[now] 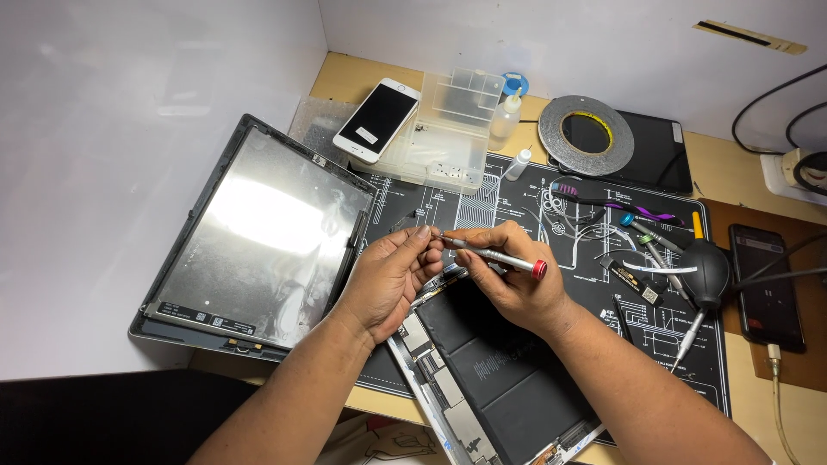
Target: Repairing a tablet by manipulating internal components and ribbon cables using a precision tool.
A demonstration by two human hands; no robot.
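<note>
My right hand grips a slim silver screwdriver with a red end cap, held nearly level with its tip pointing left. My left hand pinches at that tip with thumb and fingers; whether a small part sits between them is hidden. Both hands hover over an opened tablet body showing black battery cells and a circuit board strip along its left side. The tablet's lifted screen panel leans against the left wall, still next to the body.
A black repair mat covers the desk. On it lie tweezers, screwdrivers and a black air blower. Behind stand a clear plastic parts box, a white phone, small bottles, a tape roll and a dark phone on a cable.
</note>
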